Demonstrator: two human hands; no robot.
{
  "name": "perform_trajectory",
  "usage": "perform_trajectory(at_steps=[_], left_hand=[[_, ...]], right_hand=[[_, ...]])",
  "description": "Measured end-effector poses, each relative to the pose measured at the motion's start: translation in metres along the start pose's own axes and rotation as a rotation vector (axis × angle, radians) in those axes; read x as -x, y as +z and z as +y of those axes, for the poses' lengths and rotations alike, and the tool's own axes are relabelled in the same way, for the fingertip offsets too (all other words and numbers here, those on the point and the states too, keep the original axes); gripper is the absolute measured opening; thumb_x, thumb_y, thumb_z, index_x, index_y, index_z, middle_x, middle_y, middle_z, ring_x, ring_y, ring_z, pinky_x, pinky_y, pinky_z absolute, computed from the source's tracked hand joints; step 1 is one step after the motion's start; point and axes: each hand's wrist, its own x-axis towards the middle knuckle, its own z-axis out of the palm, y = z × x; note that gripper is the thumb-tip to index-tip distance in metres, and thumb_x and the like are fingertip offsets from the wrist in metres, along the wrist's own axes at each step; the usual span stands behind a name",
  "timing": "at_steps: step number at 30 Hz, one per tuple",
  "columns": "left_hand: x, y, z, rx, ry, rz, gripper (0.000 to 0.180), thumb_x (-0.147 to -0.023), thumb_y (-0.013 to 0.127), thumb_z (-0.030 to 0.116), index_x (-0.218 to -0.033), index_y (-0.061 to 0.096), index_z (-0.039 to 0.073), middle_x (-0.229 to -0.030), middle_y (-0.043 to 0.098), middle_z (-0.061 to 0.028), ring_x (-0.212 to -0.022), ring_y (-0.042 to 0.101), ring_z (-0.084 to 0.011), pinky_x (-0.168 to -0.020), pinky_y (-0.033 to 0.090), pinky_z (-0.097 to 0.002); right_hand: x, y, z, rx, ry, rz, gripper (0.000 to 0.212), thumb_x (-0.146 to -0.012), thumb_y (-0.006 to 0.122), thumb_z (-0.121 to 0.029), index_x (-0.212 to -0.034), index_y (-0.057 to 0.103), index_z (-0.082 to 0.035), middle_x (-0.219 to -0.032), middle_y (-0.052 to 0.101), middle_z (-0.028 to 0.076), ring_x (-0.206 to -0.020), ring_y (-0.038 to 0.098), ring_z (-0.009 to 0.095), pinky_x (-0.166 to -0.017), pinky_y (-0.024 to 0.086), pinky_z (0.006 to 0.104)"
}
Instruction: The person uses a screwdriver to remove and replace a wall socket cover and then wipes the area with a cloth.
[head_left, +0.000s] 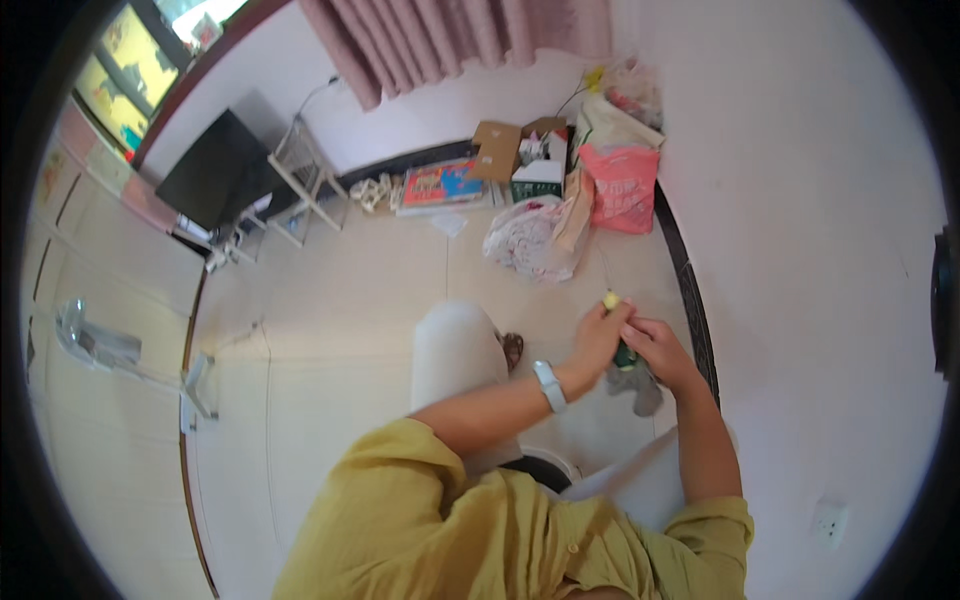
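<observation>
In front of me, low over the floor, my left hand (597,338) is closed round what looks like a screwdriver (611,299), with a thin shaft pointing away from me and a yellow and dark green handle. From the right, my right hand (655,346) meets it, its fingers closed at the same handle and touching the left hand. The dark green end shows between the two hands. A grey cloth (637,391) hangs just below them; which hand holds it, if either, I cannot tell. A light watch (549,386) is on my left wrist.
Ahead are a crinkled plastic bag (533,240), a pink bag (624,190), an opened cardboard box (540,178) and flat colourful boxes (442,184). A dark screen (222,170) and white folding chair (300,180) stand far left. A wall rises close on my right.
</observation>
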Motion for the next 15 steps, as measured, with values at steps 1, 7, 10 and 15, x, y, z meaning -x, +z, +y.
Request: perform_trajectory(at_steps=[1,7,10,15], left_hand=[[0.001,-0.022,0.0,0.037,-0.027,0.02,0.03,-0.089,0.051,0.03,-0.095,0.056,0.001,-0.086,0.057,-0.0051,-0.079,0.054,-0.0117,-0.069,0.044,-0.0246],[-0.011,-0.102,0.035,0.063,-0.046,0.012,0.03,-0.089,0.051,0.031,-0.095,0.057,0.002,-0.084,0.058,-0.0043,-0.077,0.055,-0.0113,-0.068,0.045,-0.0235],[-0.035,-0.123,0.06,-0.062,-0.146,-0.081,0.03,-0.088,0.05,0.033,-0.096,0.059,0.006,-0.085,0.058,-0.003,-0.077,0.055,-0.0109,-0.065,0.043,-0.0234],[-0.049,-0.147,0.066,-0.033,0.058,-0.019,0.026,-0.087,0.052,0.029,-0.099,0.06,0.007,-0.089,0.06,-0.0046,-0.079,0.056,-0.0139,-0.068,0.045,-0.0258]], right_hand=[[-0.015,0.012,0.007,0.011,0.045,-0.019,0.032,-0.089,0.055,-0.026,-0.099,0.062,0.004,-0.091,0.061,0.004,-0.084,0.054,0.009,-0.077,0.042,0.0245],[-0.073,0.063,0.006,0.108,0.052,-0.12,0.035,-0.089,0.054,-0.03,-0.097,0.061,0.003,-0.088,0.061,0.003,-0.081,0.052,0.009,-0.077,0.042,0.0252],[-0.091,0.064,-0.006,0.133,0.109,-0.015,0.037,-0.086,0.058,-0.031,-0.101,0.062,0.002,-0.093,0.062,0.005,-0.086,0.052,0.009,-0.078,0.042,0.0257],[-0.148,0.091,-0.036,0.551,-0.017,-0.033,0.035,-0.078,0.062,-0.029,-0.099,0.063,-0.001,-0.09,0.065,0.011,-0.084,0.061,0.017,-0.078,0.046,0.031]])
